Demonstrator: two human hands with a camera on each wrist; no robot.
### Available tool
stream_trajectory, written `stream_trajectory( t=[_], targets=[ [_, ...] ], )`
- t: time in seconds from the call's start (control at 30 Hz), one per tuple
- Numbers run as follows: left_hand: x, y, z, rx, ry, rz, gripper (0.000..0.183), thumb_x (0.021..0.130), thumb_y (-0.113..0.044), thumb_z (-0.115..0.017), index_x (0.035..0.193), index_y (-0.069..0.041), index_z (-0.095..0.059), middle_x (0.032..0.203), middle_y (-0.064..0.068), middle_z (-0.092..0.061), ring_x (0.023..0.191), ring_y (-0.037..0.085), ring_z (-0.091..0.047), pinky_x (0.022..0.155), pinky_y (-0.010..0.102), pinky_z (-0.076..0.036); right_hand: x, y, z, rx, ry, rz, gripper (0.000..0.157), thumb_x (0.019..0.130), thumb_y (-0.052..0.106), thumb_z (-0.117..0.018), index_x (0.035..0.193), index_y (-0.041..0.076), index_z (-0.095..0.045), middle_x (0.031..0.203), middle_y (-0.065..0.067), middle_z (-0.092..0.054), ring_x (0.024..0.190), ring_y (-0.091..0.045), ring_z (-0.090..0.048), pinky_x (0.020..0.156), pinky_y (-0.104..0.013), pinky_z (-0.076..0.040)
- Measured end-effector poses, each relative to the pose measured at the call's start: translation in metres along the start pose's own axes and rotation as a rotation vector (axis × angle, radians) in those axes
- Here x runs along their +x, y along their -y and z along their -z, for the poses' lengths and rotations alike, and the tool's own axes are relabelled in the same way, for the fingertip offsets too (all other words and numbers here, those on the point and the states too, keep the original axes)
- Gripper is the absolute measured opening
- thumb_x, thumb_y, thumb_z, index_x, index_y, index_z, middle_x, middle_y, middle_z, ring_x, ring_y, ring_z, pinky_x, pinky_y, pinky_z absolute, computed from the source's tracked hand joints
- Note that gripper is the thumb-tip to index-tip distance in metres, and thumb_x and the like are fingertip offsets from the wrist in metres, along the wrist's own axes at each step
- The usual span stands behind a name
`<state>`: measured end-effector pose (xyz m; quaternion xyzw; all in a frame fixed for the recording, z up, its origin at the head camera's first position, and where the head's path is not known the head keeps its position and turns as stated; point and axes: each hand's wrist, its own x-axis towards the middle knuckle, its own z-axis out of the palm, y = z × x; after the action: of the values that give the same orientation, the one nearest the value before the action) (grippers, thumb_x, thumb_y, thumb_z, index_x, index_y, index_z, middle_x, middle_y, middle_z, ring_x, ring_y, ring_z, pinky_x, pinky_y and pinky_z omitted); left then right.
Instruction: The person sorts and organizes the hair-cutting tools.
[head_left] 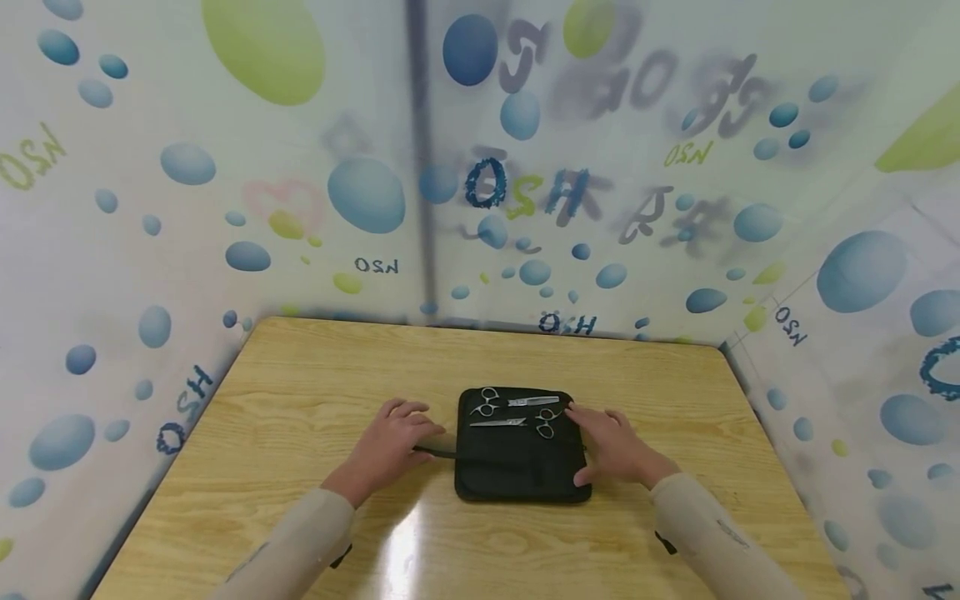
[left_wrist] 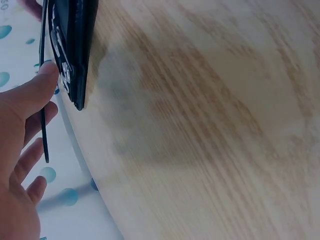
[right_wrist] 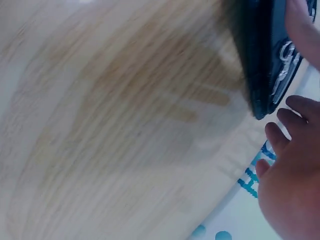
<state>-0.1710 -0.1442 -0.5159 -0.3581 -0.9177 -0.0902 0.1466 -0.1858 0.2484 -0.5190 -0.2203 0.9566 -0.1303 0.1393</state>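
Note:
A black case (head_left: 517,479) lies on the table, with two pairs of silver scissors on its far half. The farther scissors (head_left: 536,402) have their finger loops to the left; the nearer scissors (head_left: 498,422) point their blades left. From the case's left side runs a thin black strap (head_left: 438,453). My left hand (head_left: 393,442) pinches this strap between thumb and fingers, and in the left wrist view its end (left_wrist: 45,145) sticks out past the fingers. My right hand (head_left: 611,442) is spread at the case's right edge, fingertips by the far corner and thumb at the near side.
The wooden table (head_left: 322,367) extends around the case on all sides. Behind it and at both sides hang white sheets (head_left: 300,142) printed with blue and green spots and letters. The back sheet meets the table's far edge.

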Motion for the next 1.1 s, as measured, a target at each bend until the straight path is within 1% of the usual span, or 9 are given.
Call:
stream_trajectory(
  t=[0.13,0.2,0.3,0.43,0.63,0.77,0.9,1.1],
  targets=[
    [-0.003,0.001,-0.001,-0.007,0.021,-0.025,0.041,0.071,-0.039,-0.082,0.108,-0.023,-0.073,0.105,-0.009,-0.074,0.116,0.022,-0.061,0.100,0.045,-0.044,-0.006,-0.004,-0.004,0.038,0.047,0.026,0.120,0.059,0.053,-0.088,0.153,0.006,-0.029,0.160,-0.013,-0.029,0.147,-0.036,-0.026,0.115,-0.064,-0.014],
    [-0.004,0.001,-0.002,-0.020,0.029,-0.027,0.041,0.072,-0.039,-0.082,0.108,-0.022,-0.073,0.105,-0.008,-0.074,0.116,0.023,-0.061,0.100,0.045,-0.044,-0.007,-0.006,-0.006,0.041,0.056,0.037,0.122,0.058,0.054,-0.088,0.153,0.005,-0.028,0.161,-0.014,-0.026,0.148,-0.039,-0.022,0.115,-0.065,-0.013],
    [-0.004,0.000,-0.002,-0.041,0.033,-0.028,0.040,0.073,-0.038,-0.082,0.108,-0.021,-0.074,0.104,-0.006,-0.074,0.117,0.024,-0.060,0.100,0.046,-0.044,-0.008,-0.008,-0.011,0.028,0.063,0.036,0.123,0.059,0.055,-0.086,0.154,0.006,-0.025,0.162,-0.013,-0.022,0.150,-0.037,-0.019,0.117,-0.063,-0.011],
    [-0.003,-0.001,-0.001,-0.052,0.039,-0.034,0.040,0.073,-0.038,-0.081,0.108,-0.021,-0.074,0.104,-0.006,-0.074,0.116,0.024,-0.061,0.100,0.046,-0.044,-0.008,-0.009,-0.015,0.011,0.059,0.033,0.124,0.060,0.057,-0.085,0.155,0.006,-0.024,0.163,-0.013,-0.021,0.150,-0.036,-0.019,0.118,-0.062,-0.009],
    [-0.002,-0.004,-0.001,-0.056,0.082,-0.025,0.040,0.075,-0.040,-0.080,0.110,-0.021,-0.074,0.105,-0.005,-0.073,0.118,0.025,-0.060,0.100,0.047,-0.044,-0.010,-0.004,-0.017,-0.017,0.026,0.036,0.122,0.059,0.055,-0.086,0.153,0.004,-0.026,0.161,-0.014,-0.025,0.149,-0.038,-0.022,0.117,-0.063,-0.011],
    [-0.001,-0.004,-0.002,-0.055,0.081,-0.029,0.040,0.075,-0.040,-0.079,0.110,-0.021,-0.074,0.105,-0.004,-0.073,0.118,0.025,-0.060,0.100,0.047,-0.044,-0.010,-0.003,-0.019,-0.056,-0.002,0.034,0.122,0.058,0.057,-0.085,0.153,0.004,-0.028,0.161,-0.013,-0.027,0.148,-0.037,-0.025,0.116,-0.064,-0.013],
    [0.000,-0.005,-0.003,-0.045,0.068,-0.034,0.040,0.075,-0.042,-0.079,0.109,-0.021,-0.074,0.104,-0.005,-0.073,0.118,0.024,-0.060,0.100,0.047,-0.045,-0.010,-0.003,-0.020,-0.086,-0.002,0.010,0.123,0.058,0.061,-0.083,0.154,0.006,-0.028,0.161,-0.010,-0.027,0.149,-0.035,-0.024,0.117,-0.063,-0.012],
    [0.003,-0.009,-0.006,-0.048,0.081,-0.028,0.039,0.076,-0.043,-0.079,0.107,-0.020,-0.075,0.104,-0.004,-0.073,0.118,0.024,-0.060,0.102,0.047,-0.044,-0.012,-0.003,-0.020,-0.066,0.013,0.006,0.124,0.058,0.061,-0.084,0.154,0.006,-0.027,0.162,-0.011,-0.026,0.149,-0.036,-0.022,0.117,-0.064,-0.011]
  ],
)
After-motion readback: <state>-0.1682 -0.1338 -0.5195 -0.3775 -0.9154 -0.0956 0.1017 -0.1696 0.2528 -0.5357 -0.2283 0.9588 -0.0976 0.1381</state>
